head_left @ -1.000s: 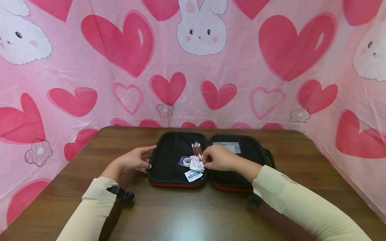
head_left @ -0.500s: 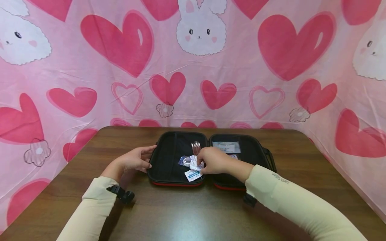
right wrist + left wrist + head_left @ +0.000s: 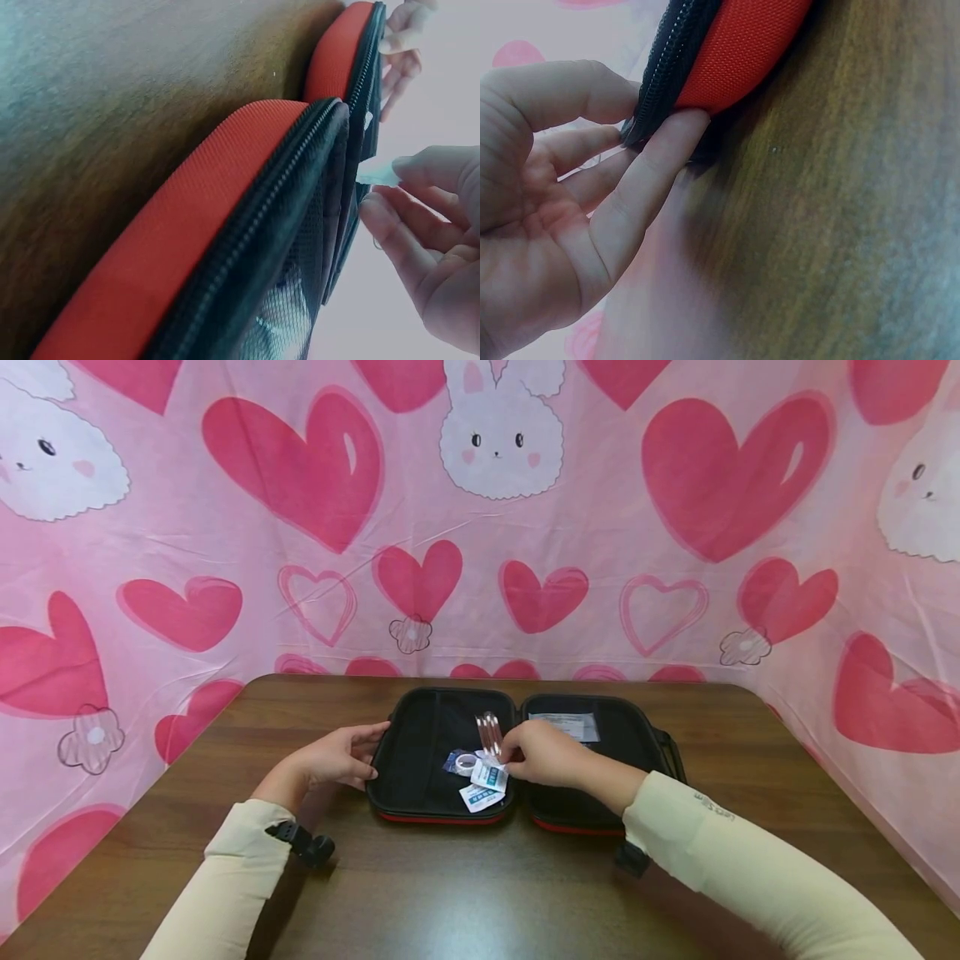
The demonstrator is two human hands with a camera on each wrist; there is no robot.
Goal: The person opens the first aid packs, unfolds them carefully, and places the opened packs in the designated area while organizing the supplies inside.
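A black zip case with red sides lies spread open on the table, its left half (image 3: 408,760) beside my left hand (image 3: 330,766). That hand's fingertips hold the outer edge, and the left wrist view shows them on the zipper rim (image 3: 664,71) and red fabric. My right hand (image 3: 547,752) pinches a small white-and-blue sachet (image 3: 489,775) between thumb and fingers, seen as a pale sheet (image 3: 379,174) in the right wrist view. A second sachet (image 3: 480,797) lies under it. Brown-stemmed cotton swabs (image 3: 488,732) and a white tape roll (image 3: 466,765) lie close by.
The case's right half (image 3: 630,727) has a mesh lining, with a flat printed plastic packet (image 3: 573,725) behind it. A carry handle (image 3: 672,756) sticks out at its right side. The wooden table (image 3: 450,893) extends around the case, with a patterned cloth (image 3: 480,527) behind.
My right hand reached left over the sachets, then drew back slightly right. The upper sachet now shows its blue-printed face above the lower one. My left hand has kept its place.
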